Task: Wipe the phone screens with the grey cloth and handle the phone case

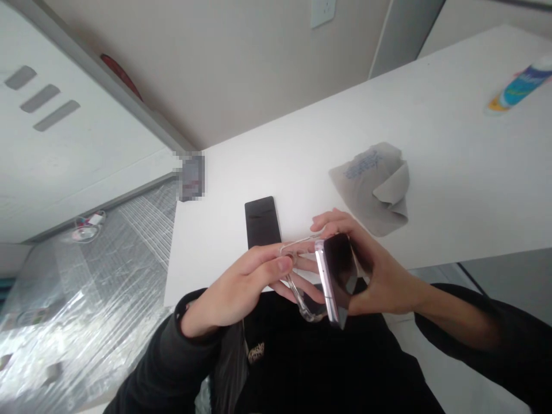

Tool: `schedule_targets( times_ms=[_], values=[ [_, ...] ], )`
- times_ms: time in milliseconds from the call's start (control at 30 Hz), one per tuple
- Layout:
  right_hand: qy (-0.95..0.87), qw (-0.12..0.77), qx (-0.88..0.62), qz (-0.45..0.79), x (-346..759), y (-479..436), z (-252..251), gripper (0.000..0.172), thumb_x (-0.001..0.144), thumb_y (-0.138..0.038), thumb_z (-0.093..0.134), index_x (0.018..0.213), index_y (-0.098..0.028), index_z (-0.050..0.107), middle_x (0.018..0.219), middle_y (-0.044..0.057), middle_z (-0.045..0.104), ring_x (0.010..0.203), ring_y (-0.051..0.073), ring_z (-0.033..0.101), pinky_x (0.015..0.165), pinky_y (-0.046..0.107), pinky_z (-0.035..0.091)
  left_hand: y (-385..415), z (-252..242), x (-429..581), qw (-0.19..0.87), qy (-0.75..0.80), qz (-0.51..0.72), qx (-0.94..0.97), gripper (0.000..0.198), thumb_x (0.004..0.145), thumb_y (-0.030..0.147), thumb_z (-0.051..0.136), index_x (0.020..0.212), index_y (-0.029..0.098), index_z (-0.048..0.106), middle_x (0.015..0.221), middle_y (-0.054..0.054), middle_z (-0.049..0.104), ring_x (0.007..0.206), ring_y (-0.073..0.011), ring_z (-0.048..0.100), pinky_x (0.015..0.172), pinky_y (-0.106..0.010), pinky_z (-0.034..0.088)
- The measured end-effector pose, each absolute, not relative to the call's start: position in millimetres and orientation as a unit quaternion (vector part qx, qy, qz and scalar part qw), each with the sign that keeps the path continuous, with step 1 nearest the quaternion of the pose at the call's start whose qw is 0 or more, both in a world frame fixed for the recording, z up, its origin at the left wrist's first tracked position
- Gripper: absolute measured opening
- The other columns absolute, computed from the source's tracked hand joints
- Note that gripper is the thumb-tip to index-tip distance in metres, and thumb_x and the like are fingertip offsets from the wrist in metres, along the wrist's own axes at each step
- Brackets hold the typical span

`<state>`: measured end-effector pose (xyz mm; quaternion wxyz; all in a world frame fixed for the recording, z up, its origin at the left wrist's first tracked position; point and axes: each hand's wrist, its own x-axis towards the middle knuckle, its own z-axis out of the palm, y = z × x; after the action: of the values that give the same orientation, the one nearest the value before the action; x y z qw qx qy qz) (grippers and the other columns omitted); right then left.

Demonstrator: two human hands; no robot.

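Plastic wrap (81,287) is lying crinkled over something bulky at nine o'clock from my hands, off the edge of the white table (452,132). I am closing my left hand (235,290) around a clear case (302,287), thumb pressing on its upper rim, fingers curled beneath it. Just past my left hand, at twelve o'clock from it, a black phone (262,221) is lying flat on the table, apart from my fingers. I am gripping a pink phone (334,273) in my right hand (375,276), holding it on edge with its dark screen facing right and its metal side turned toward me. The clear case is touching the pink phone along its left side, partly off it, with the lower corner of the case hanging free. At one o'clock from my right hand a grey cloth (375,187) is lying rumpled on the table, one corner folded over. Far off at two o'clock, near the table's far edge, a blue and white bottle (520,86) is lying on its side.
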<state>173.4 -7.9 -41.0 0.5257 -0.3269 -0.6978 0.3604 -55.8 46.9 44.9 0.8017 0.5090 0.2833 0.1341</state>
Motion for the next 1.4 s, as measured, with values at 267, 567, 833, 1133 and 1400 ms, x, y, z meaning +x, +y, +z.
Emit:
schedule_targets(
  times_ms=[267, 567, 833, 1133, 1400],
  values=[
    [-0.558, 0.664, -0.355, 0.349, 171, -3, -43, 0.057, 0.078, -0.038, 0.097, 0.108, -0.031, 0.049, 0.118, 0.004, 0.049, 0.115, 0.026, 0.055, 0.102, 0.043, 0.052, 89, 64, -44, 0.602, 0.386, 0.038, 0.697, 0.034, 0.111, 0.041, 0.039, 0.129, 0.018, 0.056, 0.107, -0.010, 0.081, 0.083, -0.0167, 0.081, 0.077, -0.029, 0.066],
    [-0.399, 0.683, -0.382, 0.477, 188, 19, -34, 0.075, 0.083, -0.102, 0.051, 0.090, -0.027, 0.047, 0.076, -0.004, 0.036, 0.052, 0.013, 0.028, 0.045, 0.029, 0.031, 192, 38, 1, 0.374, 0.334, 0.035, 0.864, 0.022, 0.087, 0.019, 0.069, 0.108, 0.024, 0.074, 0.085, -0.003, 0.068, 0.092, -0.0291, 0.066, 0.107, -0.061, 0.048],
    [-0.471, 0.614, -0.485, 0.407, 155, 21, -28, 0.057, 0.111, -0.073, 0.027, 0.121, -0.025, 0.056, 0.097, 0.005, 0.062, 0.081, 0.021, 0.066, 0.071, 0.034, 0.061, 83, 15, 8, 0.560, 0.289, 0.215, 0.746, 0.067, 0.105, 0.060, 0.055, 0.161, 0.025, 0.049, 0.169, -0.012, 0.050, 0.154, -0.0318, 0.050, 0.125, -0.045, 0.043],
    [-0.574, 0.502, -0.640, 0.096, 205, 32, -27, 0.050, 0.098, -0.048, 0.060, 0.138, -0.018, 0.066, 0.138, 0.018, 0.061, 0.135, 0.038, 0.052, 0.122, 0.064, 0.035, 35, 6, 2, 0.797, 0.307, 0.470, 0.224, 0.036, 0.099, 0.046, 0.071, 0.126, 0.023, 0.080, 0.121, -0.009, 0.083, 0.105, -0.0232, 0.079, 0.097, -0.034, 0.064],
    [-0.536, 0.413, -0.730, 0.092, 297, 42, -60, 0.045, 0.099, -0.062, 0.069, 0.087, -0.019, 0.067, 0.082, 0.001, 0.066, 0.076, 0.018, 0.063, 0.085, 0.040, 0.056, 26, 0, 3, 0.864, 0.242, 0.420, 0.138, 0.080, 0.109, 0.068, 0.030, 0.110, 0.009, 0.084, 0.091, -0.015, 0.081, 0.074, -0.0197, 0.073, 0.074, -0.032, 0.066]
  ],
)
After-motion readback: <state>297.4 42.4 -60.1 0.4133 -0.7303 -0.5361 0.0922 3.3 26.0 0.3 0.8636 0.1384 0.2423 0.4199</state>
